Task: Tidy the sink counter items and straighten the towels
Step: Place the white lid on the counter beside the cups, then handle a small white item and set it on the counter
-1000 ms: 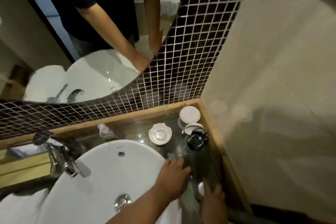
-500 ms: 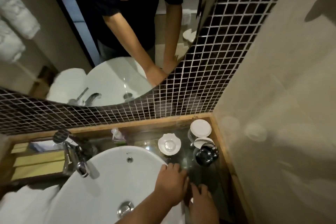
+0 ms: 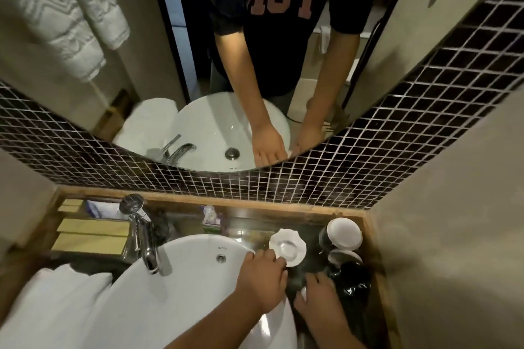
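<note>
My left hand (image 3: 263, 278) lies palm down on the right rim of the white sink (image 3: 184, 297), its fingertips touching the edge of a white scalloped dish (image 3: 287, 248). My right hand (image 3: 319, 297) rests palm down on the dark glass counter (image 3: 312, 261) beside it. A small white thing (image 3: 303, 294) shows at its thumb; whether it is gripped is unclear. A white-lidded jar (image 3: 344, 233), a second white-rimmed cup (image 3: 344, 255) and a glossy black object (image 3: 353, 282) stand in the right corner. A folded white towel (image 3: 51, 309) lies at the lower left.
A chrome tap (image 3: 141, 232) stands left of the basin, with wooden blocks (image 3: 90, 232) and a tissue pack (image 3: 102, 208) behind it. A small bottle (image 3: 210, 214) sits at the back edge. The mirror (image 3: 198, 65) reflects hanging white towels (image 3: 71, 8). A beige wall (image 3: 453, 235) closes the right.
The view has swung left and pulled back, showing more mirror and counter. My left hand has slid forward to the dish's edge, and my right hand has moved up beside the black object.
</note>
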`<move>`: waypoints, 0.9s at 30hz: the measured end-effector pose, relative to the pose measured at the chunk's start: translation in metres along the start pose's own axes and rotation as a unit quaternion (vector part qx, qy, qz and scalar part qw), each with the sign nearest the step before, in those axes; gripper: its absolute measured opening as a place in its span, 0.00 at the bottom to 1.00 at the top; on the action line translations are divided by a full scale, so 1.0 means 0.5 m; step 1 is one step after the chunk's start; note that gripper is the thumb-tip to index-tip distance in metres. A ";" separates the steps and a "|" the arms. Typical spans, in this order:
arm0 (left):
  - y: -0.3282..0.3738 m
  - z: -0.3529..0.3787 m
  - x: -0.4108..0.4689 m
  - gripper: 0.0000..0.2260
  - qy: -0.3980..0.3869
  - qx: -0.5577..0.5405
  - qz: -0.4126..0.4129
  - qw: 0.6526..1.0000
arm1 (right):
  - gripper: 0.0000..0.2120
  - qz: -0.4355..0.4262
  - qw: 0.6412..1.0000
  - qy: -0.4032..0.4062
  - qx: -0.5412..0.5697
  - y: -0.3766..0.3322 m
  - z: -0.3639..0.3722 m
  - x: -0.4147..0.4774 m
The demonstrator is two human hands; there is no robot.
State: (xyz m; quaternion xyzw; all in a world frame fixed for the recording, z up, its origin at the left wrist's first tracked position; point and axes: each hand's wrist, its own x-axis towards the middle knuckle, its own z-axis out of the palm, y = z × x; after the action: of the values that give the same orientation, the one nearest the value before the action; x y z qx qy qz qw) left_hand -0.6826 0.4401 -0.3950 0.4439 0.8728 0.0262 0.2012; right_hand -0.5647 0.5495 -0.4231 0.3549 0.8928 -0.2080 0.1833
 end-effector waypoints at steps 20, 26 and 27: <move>-0.059 0.029 0.084 0.17 0.011 -0.027 -0.059 0.998 | 0.23 -0.123 0.992 -0.019 -0.012 -0.069 -0.067 0.170; -0.051 0.035 0.109 0.17 0.002 -0.034 -0.064 0.997 | 0.20 -0.149 0.987 0.016 -0.058 -0.042 -0.061 0.162; -0.050 0.037 0.112 0.17 -0.002 -0.036 -0.065 0.997 | 0.20 -0.152 0.986 0.024 -0.064 -0.039 -0.062 0.162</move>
State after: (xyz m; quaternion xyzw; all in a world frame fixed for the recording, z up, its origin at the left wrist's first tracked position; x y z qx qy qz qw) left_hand -0.7239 0.4666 -0.4361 0.3786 0.8980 0.0435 0.2198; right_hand -0.6392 0.5975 -0.4306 0.2073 0.9521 -0.1675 0.1499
